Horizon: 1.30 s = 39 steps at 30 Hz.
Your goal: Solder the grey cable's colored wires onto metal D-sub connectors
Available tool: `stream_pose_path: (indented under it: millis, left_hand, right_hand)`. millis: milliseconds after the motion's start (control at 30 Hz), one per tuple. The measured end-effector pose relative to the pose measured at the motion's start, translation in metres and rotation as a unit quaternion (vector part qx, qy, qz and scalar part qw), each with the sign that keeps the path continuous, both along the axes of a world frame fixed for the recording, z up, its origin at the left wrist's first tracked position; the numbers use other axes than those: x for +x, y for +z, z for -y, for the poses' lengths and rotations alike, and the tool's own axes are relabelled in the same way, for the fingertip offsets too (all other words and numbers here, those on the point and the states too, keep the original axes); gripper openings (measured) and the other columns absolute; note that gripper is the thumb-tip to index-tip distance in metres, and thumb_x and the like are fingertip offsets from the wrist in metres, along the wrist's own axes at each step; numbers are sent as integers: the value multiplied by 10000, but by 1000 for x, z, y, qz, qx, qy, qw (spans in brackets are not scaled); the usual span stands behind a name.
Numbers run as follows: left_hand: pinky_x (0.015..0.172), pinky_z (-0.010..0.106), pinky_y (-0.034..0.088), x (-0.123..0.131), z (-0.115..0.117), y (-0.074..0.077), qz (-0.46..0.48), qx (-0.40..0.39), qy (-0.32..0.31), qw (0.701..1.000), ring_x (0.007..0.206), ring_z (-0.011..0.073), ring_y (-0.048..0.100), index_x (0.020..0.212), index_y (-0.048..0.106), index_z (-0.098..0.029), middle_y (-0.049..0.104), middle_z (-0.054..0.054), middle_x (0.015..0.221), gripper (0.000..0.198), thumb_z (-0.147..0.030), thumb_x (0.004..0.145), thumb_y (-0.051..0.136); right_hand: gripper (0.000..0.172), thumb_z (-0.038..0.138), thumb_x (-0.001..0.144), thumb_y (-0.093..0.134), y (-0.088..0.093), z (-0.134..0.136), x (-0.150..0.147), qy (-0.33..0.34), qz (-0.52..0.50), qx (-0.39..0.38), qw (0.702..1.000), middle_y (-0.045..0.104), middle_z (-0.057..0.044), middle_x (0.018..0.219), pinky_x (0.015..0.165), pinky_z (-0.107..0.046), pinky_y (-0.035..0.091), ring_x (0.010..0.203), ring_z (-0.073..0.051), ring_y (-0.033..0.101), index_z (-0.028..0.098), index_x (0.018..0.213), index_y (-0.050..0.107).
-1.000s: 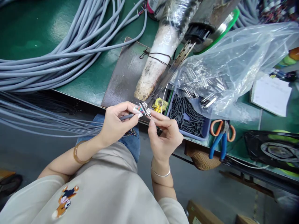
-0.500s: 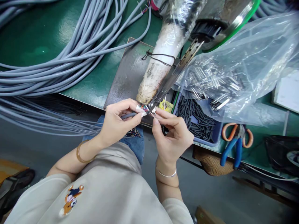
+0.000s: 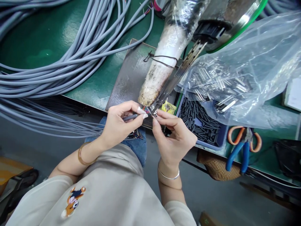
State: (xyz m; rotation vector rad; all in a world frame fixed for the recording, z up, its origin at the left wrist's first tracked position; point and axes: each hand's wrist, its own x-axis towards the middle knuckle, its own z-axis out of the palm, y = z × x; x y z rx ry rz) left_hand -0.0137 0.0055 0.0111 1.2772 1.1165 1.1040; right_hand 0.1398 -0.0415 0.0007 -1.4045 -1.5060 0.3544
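Observation:
My left hand (image 3: 118, 124) is closed round the end of a grey cable (image 3: 130, 117), whose thin coloured wires (image 3: 146, 109) fan out past my fingertips. My right hand (image 3: 171, 135) pinches a small metal connector (image 3: 154, 113) right against those wires. Both hands meet at the bench's front edge, just below the dirty white wrapped tool (image 3: 162, 67). A thin white wire runs up beside a yellow piece (image 3: 168, 107) behind the right hand.
A big bundle of grey cables (image 3: 58, 69) covers the green bench (image 3: 94, 84) at left. A blue tray of black sleeves (image 3: 199, 124) sits right of my hands, under a clear plastic bag of metal connectors (image 3: 235, 72). Orange and blue pliers (image 3: 244, 146) lie at the right.
The view has drifted so everything sits a little further right. My hands stay together on the cable end and connector; the right fingers have shifted slightly.

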Motion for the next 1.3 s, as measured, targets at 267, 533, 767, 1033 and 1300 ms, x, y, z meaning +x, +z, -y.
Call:
stream_pose_path:
  millis: [267,533,767,1033,1300]
  left_hand:
    - [524,175,458,0,1,3,7,18,-1,1000,644,89,614,743,710,-145,706,35,794,106,-214,792,775]
    - [531,175,456,0,0,3,8,14,-5,1000,623,84,597,724,694,-136,682,22,735,97,-181,780,759]
    - [536,178,463,1,2,-1,-8,6,6,1000,627,88,597,726,691,-138,686,19,734,81,-170,777,746]
    - [509,169,426,1,1,6,3,33,2,999,601,68,567,730,686,-133,663,12,729,77,-143,790,732]
    - [560,189,478,-2,2,2,-26,5,-19,999,664,108,640,724,685,-134,697,34,747,87,-172,793,721]
  right_hand:
    - [147,118,877,730,5,-2,-1,-8,63,48,997,808,-4,1031,789,-320,674,905,-175,791,251,913,678]
    - [155,120,865,744,4,1,1,2,56,31,998,805,-7,1096,789,-296,679,890,-161,794,233,847,640]
    - [137,127,871,746,2,-3,2,-1,93,39,995,811,14,1001,763,-267,649,857,-151,791,232,860,659]
    - [147,132,855,777,9,-4,-2,-15,118,69,990,810,16,1020,785,-263,641,881,-145,787,239,891,683]
    - [158,117,879,734,5,3,2,11,132,44,990,808,10,1077,744,-232,638,845,-124,788,234,862,630]
